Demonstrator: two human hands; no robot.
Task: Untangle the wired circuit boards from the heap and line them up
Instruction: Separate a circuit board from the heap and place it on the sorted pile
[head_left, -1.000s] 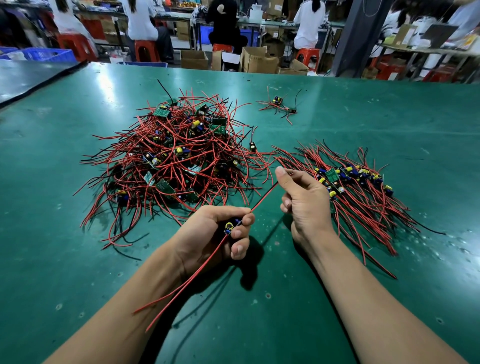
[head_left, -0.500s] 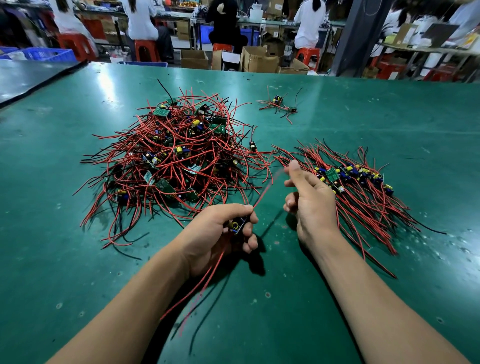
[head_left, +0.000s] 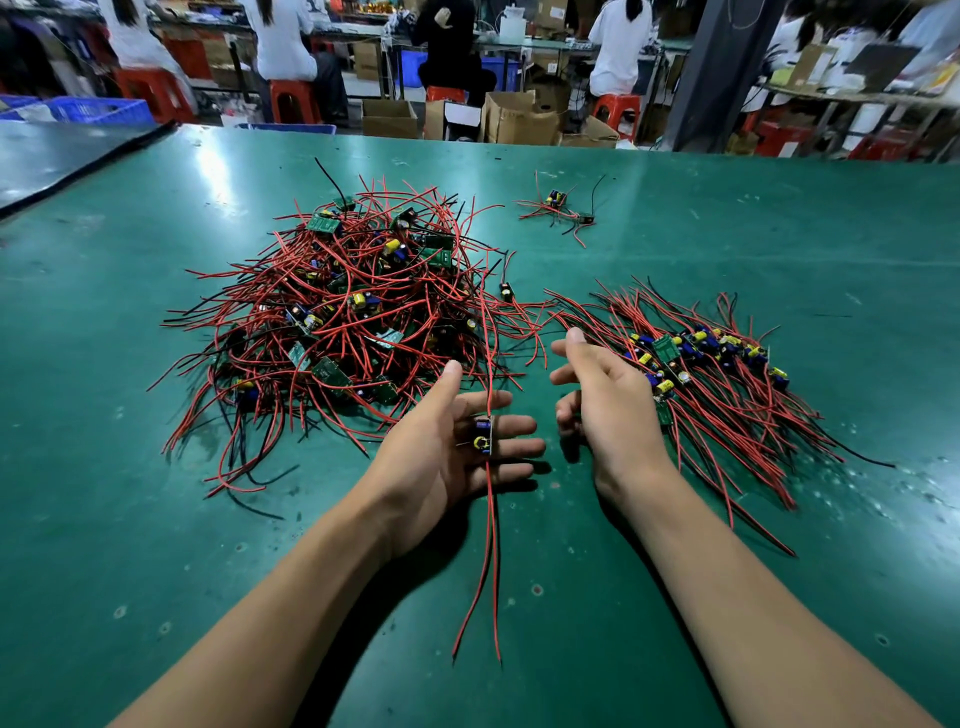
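Board rests on the flat, spread fingers of your left hand, its red wires running straight away from and toward you, with your right hand, slack and empty, just beside it and nearer the lined-up row on the worktop.

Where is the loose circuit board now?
Head view, centre: the board lies on the left hand, between the heap at left and the row at right.

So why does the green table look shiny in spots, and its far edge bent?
Head view: light glares white off the table beyond the heap; the wide-angle lens bows its far edge; the left hand and right hand cast dark shadows below; the top-right background is smeared.
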